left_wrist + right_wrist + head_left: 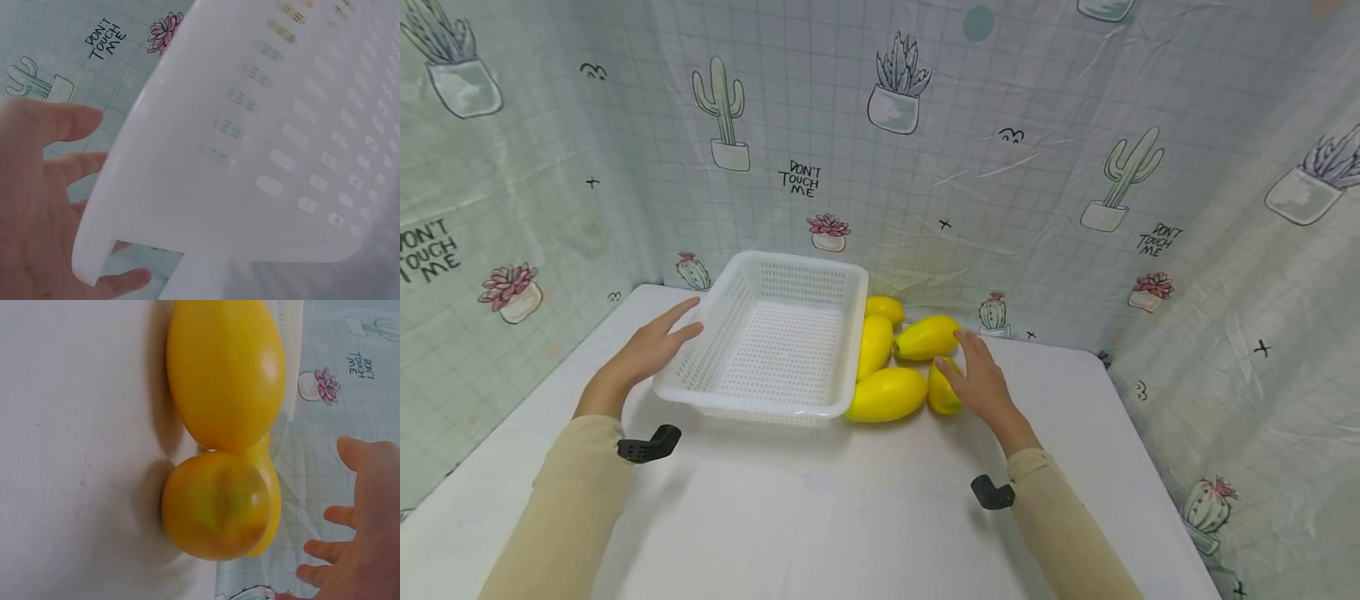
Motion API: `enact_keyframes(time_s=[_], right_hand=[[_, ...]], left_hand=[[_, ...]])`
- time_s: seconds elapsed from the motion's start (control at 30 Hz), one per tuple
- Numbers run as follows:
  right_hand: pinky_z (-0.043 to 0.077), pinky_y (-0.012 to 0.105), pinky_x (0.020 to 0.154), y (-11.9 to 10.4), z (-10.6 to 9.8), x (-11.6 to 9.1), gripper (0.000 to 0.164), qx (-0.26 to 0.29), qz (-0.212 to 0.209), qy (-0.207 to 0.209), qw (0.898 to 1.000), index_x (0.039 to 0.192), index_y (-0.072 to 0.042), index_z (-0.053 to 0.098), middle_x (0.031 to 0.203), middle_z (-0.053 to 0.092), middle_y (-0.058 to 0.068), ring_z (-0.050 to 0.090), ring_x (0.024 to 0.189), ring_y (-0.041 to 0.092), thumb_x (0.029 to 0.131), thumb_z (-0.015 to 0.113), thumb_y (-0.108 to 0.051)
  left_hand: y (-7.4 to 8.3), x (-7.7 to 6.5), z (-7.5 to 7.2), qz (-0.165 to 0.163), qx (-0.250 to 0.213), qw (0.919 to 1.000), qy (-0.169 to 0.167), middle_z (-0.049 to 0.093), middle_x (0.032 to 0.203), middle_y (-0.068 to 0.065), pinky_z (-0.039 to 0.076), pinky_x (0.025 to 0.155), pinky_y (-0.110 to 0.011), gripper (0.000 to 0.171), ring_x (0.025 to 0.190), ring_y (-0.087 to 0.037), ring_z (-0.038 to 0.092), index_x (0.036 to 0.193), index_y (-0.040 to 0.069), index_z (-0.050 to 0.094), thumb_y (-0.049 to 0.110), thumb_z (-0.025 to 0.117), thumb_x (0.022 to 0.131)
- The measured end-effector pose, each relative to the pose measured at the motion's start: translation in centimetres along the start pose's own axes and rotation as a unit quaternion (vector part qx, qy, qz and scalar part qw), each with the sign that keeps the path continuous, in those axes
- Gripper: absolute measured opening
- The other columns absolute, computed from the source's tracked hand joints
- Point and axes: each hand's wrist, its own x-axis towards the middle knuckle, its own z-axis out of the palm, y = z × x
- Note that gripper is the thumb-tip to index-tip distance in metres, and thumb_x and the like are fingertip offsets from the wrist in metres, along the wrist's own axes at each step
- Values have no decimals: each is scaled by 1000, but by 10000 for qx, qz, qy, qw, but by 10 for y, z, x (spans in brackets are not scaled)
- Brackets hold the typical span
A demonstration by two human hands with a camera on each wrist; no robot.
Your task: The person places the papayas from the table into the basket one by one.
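A white perforated plastic basket stands on the table with nothing inside. My left hand is at its left side, fingers extended; in the left wrist view the fingers are partly behind the basket's rim, and contact is unclear. Several yellow oblong fruits, perhaps mangoes, lie against the basket's right side. My right hand hovers over the rightmost fruit, fingers spread and apart from it in the right wrist view. That fruit's greenish end faces the right wrist camera, beside a larger fruit.
A white cloth covers the table. Behind and at both sides hangs a curtain printed with cacti, close to the table's edges. One yellow fruit sits at the back, near the curtain.
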Motion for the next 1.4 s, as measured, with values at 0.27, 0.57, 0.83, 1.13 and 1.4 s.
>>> enact_keyframes(time_s=[0.27, 0.57, 0.83, 1.13, 1.4], right_hand=[[18, 67, 113, 1, 3, 2, 76, -16, 36, -78, 10000, 154, -15, 22, 162, 16, 15, 16, 149, 36, 96, 41, -60], [17, 67, 114, 6, 6, -1, 77, 28, 179, -189, 9997, 154, -15, 20, 162, 14, 16, 14, 149, 36, 96, 40, -61], [16, 62, 116, 8, 12, -4, 76, 243, 250, -289, 9990, 155, -14, 18, 162, 13, 16, 14, 149, 36, 97, 42, -56], [17, 57, 118, 10, 16, -7, 78, 340, 377, -265, 9984, 155, -16, 18, 162, 14, 15, 15, 149, 36, 95, 42, -60], [18, 56, 118, 16, 26, -7, 76, 524, 424, -210, 9975, 154, -17, 20, 162, 16, 13, 17, 149, 35, 95, 47, -57]], left_hand=[[-12, 0, 0, 247, -612, 9976, -208, 5, 162, -21, 19, 105, -75, 61, 142, -54, 17, 157, 24, 2, 38, 30, 104], [-24, 1, 5, 526, -991, 9933, -270, 8, 162, -19, 18, 107, -73, 58, 142, -49, 20, 157, 20, 6, 33, 29, 105], [-31, 4, 8, 627, -1136, 9913, -239, 7, 163, -19, 18, 108, -72, 58, 142, -48, 18, 157, 18, 7, 27, 30, 104], [-34, 4, 10, 613, -1427, 9877, -202, 3, 164, -15, 10, 108, -75, 58, 146, -47, 7, 157, 20, 9, 29, 31, 104], [-43, 3, 12, 753, -1633, 9836, -150, 0, 163, -17, 4, 108, -76, 57, 147, -47, -1, 156, 20, 11, 31, 31, 104]])
